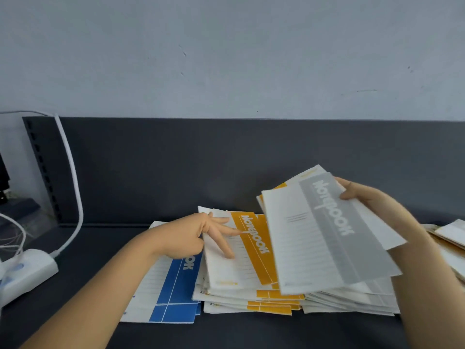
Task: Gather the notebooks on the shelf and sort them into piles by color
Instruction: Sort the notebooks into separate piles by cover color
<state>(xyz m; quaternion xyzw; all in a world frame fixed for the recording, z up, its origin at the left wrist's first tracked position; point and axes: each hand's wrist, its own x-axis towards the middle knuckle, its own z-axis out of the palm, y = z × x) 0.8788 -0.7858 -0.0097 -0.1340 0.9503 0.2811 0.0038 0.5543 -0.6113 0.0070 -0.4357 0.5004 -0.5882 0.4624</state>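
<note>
1. far left: a white power strip point(27, 270) with its cable lies on the dark shelf point(251, 333), well apart from the notebooks. it has no part in the task.

2. blue pile point(173, 293): it lies flat on the shelf, the left-most of three piles, partly covered by our left wrist.

3. left hand point(191, 238): the fingers point(226, 248) are straight and spread, pressing on the white half of the top cover of the yellow pile point(254, 250), just beside the blue pile. the hand grips nothing; we judge that it steadies this pile.

4. grey pile point(352, 301): it lies touching the right side of the yellow pile, largely hidden below the raised notebooks.

5. right hand point(364, 197): it holds a fanned bundle point(327, 230) above the grey and yellow piles, thumb on the top cover, the other fingers hidden behind. the top cover is grey; a yellow edge shows at the back of the fan. we cannot tell how many notebooks the bundle contains.

6. far right: more notebooks point(450, 238) lie at the frame edge; their colours are unclear.

step in hand: sorting, with three colour piles formed. next move, in our judgement: take the grey notebook off the bundle with the left hand and lay it square on the grey pile, without letting the yellow one behind it slip out of the fan.
</note>
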